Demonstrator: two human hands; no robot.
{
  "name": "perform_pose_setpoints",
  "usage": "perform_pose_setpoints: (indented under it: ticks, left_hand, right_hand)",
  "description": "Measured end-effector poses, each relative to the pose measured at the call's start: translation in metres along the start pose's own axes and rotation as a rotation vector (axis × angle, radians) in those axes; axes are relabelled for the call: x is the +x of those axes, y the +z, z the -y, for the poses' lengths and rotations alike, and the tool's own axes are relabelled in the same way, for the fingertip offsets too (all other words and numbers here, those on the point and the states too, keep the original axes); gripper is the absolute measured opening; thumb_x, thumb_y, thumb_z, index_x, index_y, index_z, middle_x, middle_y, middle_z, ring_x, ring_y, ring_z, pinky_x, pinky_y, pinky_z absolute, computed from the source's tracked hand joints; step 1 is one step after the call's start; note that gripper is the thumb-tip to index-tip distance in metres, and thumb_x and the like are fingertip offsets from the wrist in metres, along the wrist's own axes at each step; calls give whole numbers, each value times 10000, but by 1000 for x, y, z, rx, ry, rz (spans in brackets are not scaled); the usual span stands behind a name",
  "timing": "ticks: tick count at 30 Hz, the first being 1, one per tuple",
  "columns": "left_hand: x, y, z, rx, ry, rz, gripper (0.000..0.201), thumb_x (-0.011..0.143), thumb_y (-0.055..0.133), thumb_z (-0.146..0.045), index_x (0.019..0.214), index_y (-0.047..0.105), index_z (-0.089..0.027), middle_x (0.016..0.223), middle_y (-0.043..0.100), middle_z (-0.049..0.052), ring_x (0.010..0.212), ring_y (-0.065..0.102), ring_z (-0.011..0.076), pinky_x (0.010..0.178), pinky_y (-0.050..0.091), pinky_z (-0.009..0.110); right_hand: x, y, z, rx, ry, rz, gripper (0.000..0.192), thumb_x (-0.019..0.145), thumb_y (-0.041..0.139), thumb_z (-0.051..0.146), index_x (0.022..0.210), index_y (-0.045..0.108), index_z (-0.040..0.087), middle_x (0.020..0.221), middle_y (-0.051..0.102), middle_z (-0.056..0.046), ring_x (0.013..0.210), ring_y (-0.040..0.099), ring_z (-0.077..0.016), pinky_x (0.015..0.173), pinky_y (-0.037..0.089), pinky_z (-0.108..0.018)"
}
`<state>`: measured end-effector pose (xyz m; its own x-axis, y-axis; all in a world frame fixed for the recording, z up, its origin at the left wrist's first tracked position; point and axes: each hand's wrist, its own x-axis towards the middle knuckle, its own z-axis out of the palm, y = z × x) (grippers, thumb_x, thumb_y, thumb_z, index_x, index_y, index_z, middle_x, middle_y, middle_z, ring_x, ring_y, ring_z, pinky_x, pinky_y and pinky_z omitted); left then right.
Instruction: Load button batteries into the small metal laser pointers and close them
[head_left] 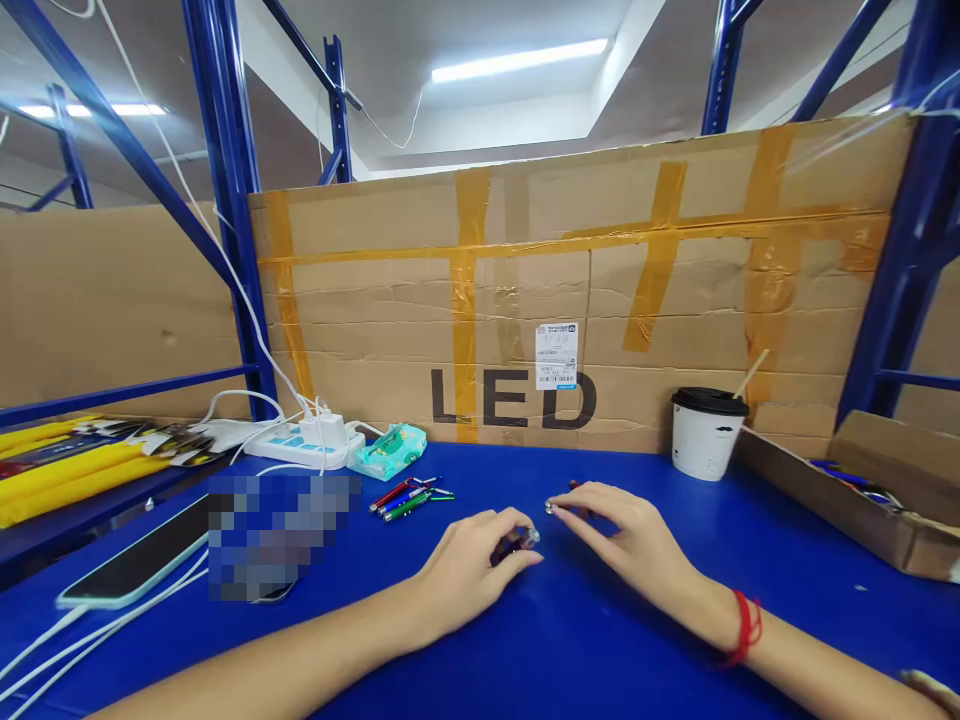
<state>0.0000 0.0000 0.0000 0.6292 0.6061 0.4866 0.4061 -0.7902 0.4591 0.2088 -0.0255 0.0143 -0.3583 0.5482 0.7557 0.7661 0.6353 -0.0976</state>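
Blue tabletop [600, 640] carries the work: both hands rest low on it, near the middle. The left hand [469, 570] has its fingers curled around a small dark keychain torch [516, 543], its silvery tip showing just past the fingertips. The right hand [626, 545] pinches a small silvery part [550, 508] between thumb and forefinger, just apart from the torch tip. Judgement: bringing the two pieces together would go best with wrists kept planted on the tabletop and the parts lined up squarely, since both are small and partly hidden by the fingers. A cluster of coloured pen torches [409, 497] lies just beyond the left hand; a lidded paper cup [706, 433] stands beyond the right hand and could be knocked. Farther left are a power strip [304, 447], a tissue pack [390, 450] and a phone [131, 570]; an open cardboard tray [862, 515] sits to the right.
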Motion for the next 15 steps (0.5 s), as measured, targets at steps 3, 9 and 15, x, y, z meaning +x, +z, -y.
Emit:
perform_pose_setpoints:
  ticks: [3,9,15]
  left_hand:
    - [0,-1,0,5,34,-5,153,867,501,-307,990,545,-226,852,604,-13,768,557,130,682,409,208]
    - [0,-2,-2,37,140,28,161,898,440,-290,984,553,-214,825,602,-7,776,547,138,717,403,222]
    - [-1,-3,-6,91,140,42,162,902,429,-280,969,555,-203,819,598,-5,754,544,132,705,404,217]
  right_hand:
    - [-1,0,13,68,-120,-117,135,852,529,192,946,625,203,866,667,-5,780,615,-111,786,481,-233]
    - [-4,-3,28,135,-195,-54,142,834,549,152,939,630,202,845,654,-4,745,612,-88,780,496,-194]
    - [-5,-5,25,156,-173,-9,139,845,525,171,918,640,199,822,649,-19,721,612,-97,717,515,-188]
